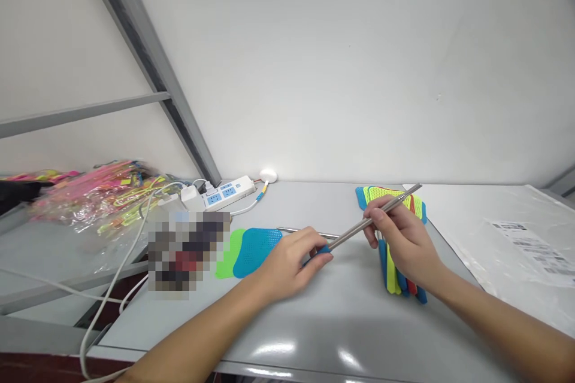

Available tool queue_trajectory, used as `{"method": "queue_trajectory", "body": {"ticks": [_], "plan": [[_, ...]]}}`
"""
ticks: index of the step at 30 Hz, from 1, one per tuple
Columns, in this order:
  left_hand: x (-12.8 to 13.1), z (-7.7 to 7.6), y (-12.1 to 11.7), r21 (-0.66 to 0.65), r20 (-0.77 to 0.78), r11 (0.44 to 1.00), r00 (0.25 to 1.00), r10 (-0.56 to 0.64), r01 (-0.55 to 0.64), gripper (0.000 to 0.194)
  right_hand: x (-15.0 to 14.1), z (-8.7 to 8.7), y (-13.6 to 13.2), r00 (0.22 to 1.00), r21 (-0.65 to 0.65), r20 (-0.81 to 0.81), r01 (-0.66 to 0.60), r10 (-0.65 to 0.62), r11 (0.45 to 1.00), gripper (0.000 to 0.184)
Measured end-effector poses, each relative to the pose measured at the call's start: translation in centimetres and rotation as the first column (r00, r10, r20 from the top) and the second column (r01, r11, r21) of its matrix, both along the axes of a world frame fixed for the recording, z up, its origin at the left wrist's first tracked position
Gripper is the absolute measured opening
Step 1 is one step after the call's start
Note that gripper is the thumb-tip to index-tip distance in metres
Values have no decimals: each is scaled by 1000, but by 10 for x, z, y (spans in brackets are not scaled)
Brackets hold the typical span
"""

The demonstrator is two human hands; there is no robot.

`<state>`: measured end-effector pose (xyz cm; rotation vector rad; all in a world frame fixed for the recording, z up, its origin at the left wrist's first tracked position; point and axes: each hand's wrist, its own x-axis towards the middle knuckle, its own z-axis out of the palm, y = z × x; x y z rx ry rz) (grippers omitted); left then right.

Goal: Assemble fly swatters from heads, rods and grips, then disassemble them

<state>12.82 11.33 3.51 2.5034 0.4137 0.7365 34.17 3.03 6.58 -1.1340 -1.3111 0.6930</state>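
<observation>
L hand (pixel 296 263): thumb + fingers closed in a pinch on the blue tip (pixel 323 249) at the rod's lower end. R hand (pixel 398 236): thumb + fingers narrow round the upper part of the rod (pixel 354 230). Rod's btwn hands, off the table (pixel 350 323), tilted approx. 8 to 2 o'clock, top end past R fingers. Can't tell if it's 1 rod or 2 side by side.

Loose rod (pixel 330 235) flat on table, L hand's 12-1, partly hidden. Blue mesh (pixel 256 251) at L hand's 9-10, overlapping green mesh (pixel 230 260). Stack (pixel 375 193) of multicolor mesh at R hand's 12; coloured handles (pixel 390 275) at its 6, partly hidden.

Power strip (pixel 229 191) at L hand's 10-11, wht. puck (pixel 268 175) at 11, bags (pixel 103 191) at 9-10, far off. Labelled film (pixel 516 239) at R hand's 3.
</observation>
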Motion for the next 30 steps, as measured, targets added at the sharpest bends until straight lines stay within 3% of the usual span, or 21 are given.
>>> {"method": "queue_trajectory", "body": {"ticks": [4, 8, 11, 13, 15, 17, 21, 24, 27, 30], "plan": [[17, 26, -2, 27, 69, 999, 997, 20, -22, 19, -4, 28, 1, 995, -42, 61, -74, 76, 996, 20], [40, 80, 4, 18, 181, 1000, 983, 14, -18, 25, -2, 63, 9, 980, -32, 80, -178, 180, 984, 18], [60, 114, 15, -118, 189, 991, 982, -33, 56, 31, 11, 82, 17, 992, 35, 50, -119, 117, 992, 19], [74, 118, 19, -260, 200, 959, 978, -62, 114, 33, 21, 85, 21, 997, 53, 35, -64, 62, 997, 21], [83, 104, 18, -417, 251, 896, 967, -44, 150, 34, 25, 79, 22, 999, 51, 45, 0, -2, 999, 23], [86, 76, 10, -540, 330, 826, 944, 30, 163, 35, 22, 66, 20, 993, 6, 115, 8, -9, 1000, 24], [66, 15, -18, -667, 371, 730, 916, 153, 148, 37, -1, 38, 11, 921, -146, 348, -133, 176, 980, 24], [47, -13, -31, -723, 353, 681, 909, 220, 116, 37, -18, 31, 8, 890, -128, 405, -169, 207, 977, 20], [39, -27, -32, -738, 331, 663, 924, 193, 126, 40, -30, 38, 12, 955, -85, 238, -162, 177, 983, 18], [39, -34, -29, -698, 345, 704, 923, 168, 133, 45, -43, 47, 18, 943, -143, -113, -327, 313, 934, 26]]}}
